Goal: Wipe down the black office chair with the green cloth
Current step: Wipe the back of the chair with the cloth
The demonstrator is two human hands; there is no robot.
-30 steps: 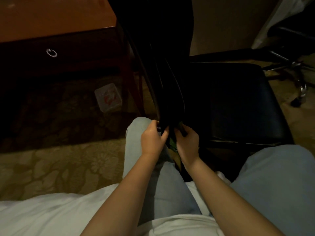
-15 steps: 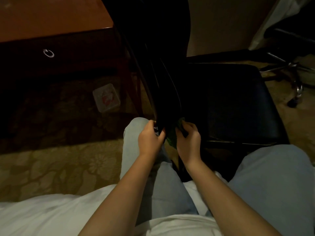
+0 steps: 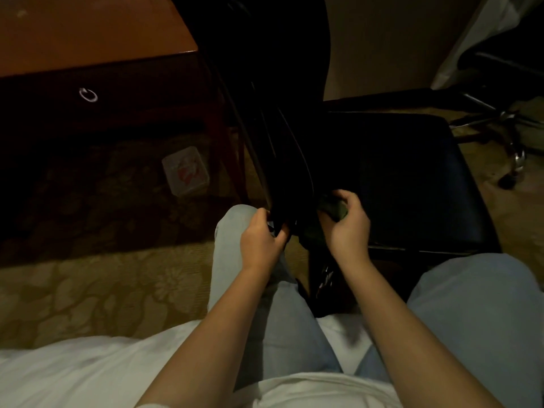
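Down at the backrest's foot: I see both hands meet where the black office chair (image 3: 294, 160) narrows, just past the person's knees.
Left hand (image 3: 262, 240): fingers curled round the lower edge of the backrest (image 3: 282, 113), gripping it; I judge it steadies the chair.
Right hand (image 3: 348, 228): closed round the bunched green cloth (image 3: 334, 209), pressing it to the backrest on the side that faces the seat.
Cloth position: between the right palm and the backrest, just above the rear of the seat (image 3: 412, 178); part of it is lost in shadow.
Deciding relation: the backrest's long axis runs from the 2 hands up and away toward the top of the view, so a stroke along it goes away from the body. The seat lies to the right of the cloth, nearer the right hand than the left.
Step, as I judge it: wiping the backrest's base; how much is done I cannot tell in this light.
Surroundings: a wooden desk (image 3: 88, 33) with a ring pull (image 3: 87, 95) at left, a clear plastic box (image 3: 185, 170) on the patterned carpet (image 3: 88, 290), and a second chair (image 3: 500, 119) at far right.
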